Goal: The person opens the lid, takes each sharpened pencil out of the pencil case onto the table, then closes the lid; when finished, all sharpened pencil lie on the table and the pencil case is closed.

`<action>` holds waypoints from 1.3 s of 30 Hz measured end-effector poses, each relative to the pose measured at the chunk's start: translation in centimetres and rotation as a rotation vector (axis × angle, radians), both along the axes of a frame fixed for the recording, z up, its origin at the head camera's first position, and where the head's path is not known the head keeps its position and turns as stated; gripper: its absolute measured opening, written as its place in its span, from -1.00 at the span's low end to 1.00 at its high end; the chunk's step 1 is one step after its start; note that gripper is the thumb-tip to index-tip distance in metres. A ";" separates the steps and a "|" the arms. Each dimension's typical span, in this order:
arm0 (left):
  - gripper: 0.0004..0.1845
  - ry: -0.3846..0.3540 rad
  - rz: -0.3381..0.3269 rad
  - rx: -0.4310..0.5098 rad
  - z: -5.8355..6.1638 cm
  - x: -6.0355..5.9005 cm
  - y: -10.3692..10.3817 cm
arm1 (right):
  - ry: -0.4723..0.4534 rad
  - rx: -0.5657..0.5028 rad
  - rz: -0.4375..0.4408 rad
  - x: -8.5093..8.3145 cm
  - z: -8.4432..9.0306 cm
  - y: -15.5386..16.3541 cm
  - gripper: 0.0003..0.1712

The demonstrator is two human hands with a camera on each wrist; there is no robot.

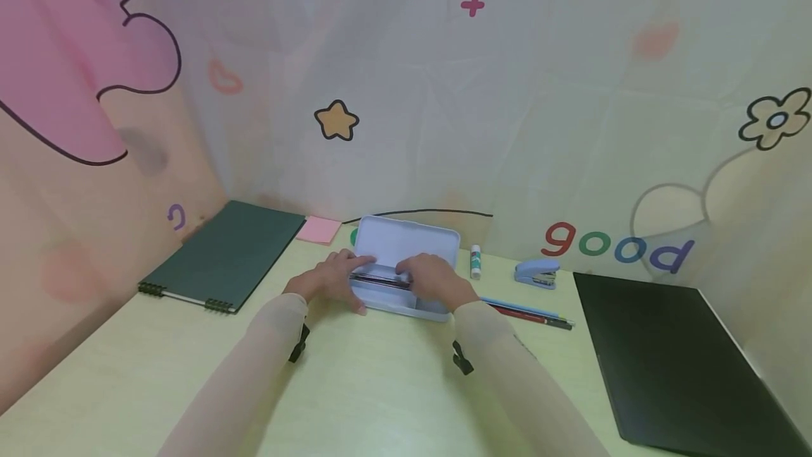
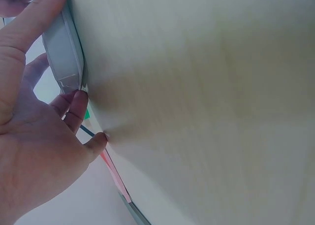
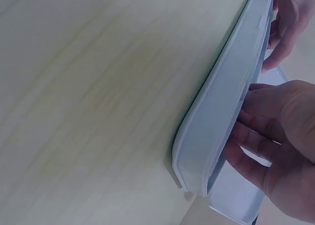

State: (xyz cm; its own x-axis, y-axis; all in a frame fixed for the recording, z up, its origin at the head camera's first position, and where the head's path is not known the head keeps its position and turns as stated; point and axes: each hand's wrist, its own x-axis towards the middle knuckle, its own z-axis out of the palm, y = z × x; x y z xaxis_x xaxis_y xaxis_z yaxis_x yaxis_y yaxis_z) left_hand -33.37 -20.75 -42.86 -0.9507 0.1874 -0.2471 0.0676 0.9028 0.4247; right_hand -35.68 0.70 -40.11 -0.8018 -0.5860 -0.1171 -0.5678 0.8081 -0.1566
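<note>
A pale blue pencil case (image 1: 406, 238) stands open on the table, lid raised at the back. My left hand (image 1: 330, 279) grips its left end, thumb at the front and fingers towards the back; the left wrist view shows this hand (image 2: 44, 121) around the case end (image 2: 66, 52). Slim dark pens (image 1: 380, 281) lie lengthwise in the case. My right hand (image 1: 434, 279) reaches into it, fingertips right at the pens' right end. In the right wrist view, the right hand's fingers (image 3: 253, 141) dip behind the front wall (image 3: 221, 102), which hides their tips; I cannot tell whether they pinch a pen.
Pencils (image 1: 526, 312) lie right of the case, with a glue stick (image 1: 476, 261) and a blue stapler (image 1: 536, 273) behind them. A black flat board (image 1: 685, 365) covers the right side. At the left are a dark green spiral notebook (image 1: 222, 252) and pink sticky notes (image 1: 319, 230).
</note>
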 end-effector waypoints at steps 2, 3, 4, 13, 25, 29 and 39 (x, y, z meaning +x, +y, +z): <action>0.08 0.000 0.003 0.000 0.1 0.0 0.0 | 0.002 0.001 0.007 -0.1 0.0 0.0 -0.61; 0.08 0.001 0.005 0.002 0.1 0.1 0.0 | 0.005 0.000 0.011 -0.2 -0.1 0.0 -0.62; 0.08 0.002 0.005 0.003 0.2 0.1 0.0 | 0.003 0.003 0.015 -0.3 -0.2 0.1 -0.63; 0.08 0.004 0.000 0.012 0.1 0.2 -0.1 | 0.002 -0.042 0.010 -0.7 -0.5 0.3 -0.63; 0.09 0.012 0.004 0.011 0.0 0.1 -0.5 | 0.118 0.006 0.090 -0.7 -0.4 -0.1 -0.66; 0.09 0.008 -0.002 0.011 -0.2 0.1 -0.4 | 0.108 0.003 0.085 -0.9 -0.8 0.1 -0.67; 0.08 0.015 0.005 0.004 -0.1 0.1 0.0 | 0.010 -0.086 0.055 -1.0 -0.5 0.8 -0.63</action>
